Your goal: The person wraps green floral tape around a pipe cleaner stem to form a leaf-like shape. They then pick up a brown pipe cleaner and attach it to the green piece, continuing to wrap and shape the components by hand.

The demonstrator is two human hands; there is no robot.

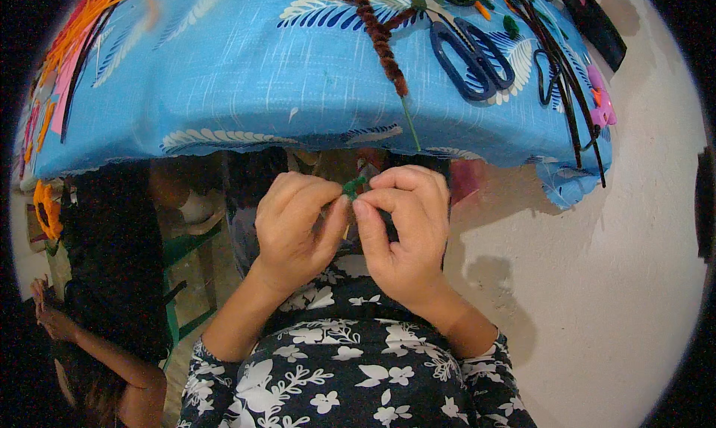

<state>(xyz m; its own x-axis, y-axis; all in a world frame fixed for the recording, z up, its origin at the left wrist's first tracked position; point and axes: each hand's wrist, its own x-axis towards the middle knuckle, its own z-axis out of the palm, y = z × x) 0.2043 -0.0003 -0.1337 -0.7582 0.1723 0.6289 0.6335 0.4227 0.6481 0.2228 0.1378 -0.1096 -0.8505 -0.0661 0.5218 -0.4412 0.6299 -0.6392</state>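
My left hand [299, 221] and my right hand [407, 226] meet in front of my lap, just below the table edge. Between their thumbs and index fingers is a small piece of green pipe cleaner [353, 186], bent or twisted; the fingertips hide part of it. Beyond my hands, a brown twisted pipe-cleaner piece [381, 33] lies on the table, its thin green stem [411, 123] reaching the cloth's front edge. To its right rest scissors with dark blue handles [472, 61], blades pointing away from me.
A blue leaf-patterned cloth [235, 81] covers the table. Orange pipe cleaners [84, 22] are heaped at the far left; long dark ones [554, 64] lie at the right, overhanging the edge. Another person's arm [112, 355] is at lower left, near an orange flower [47, 209]. A wall [615, 260] stands at right.
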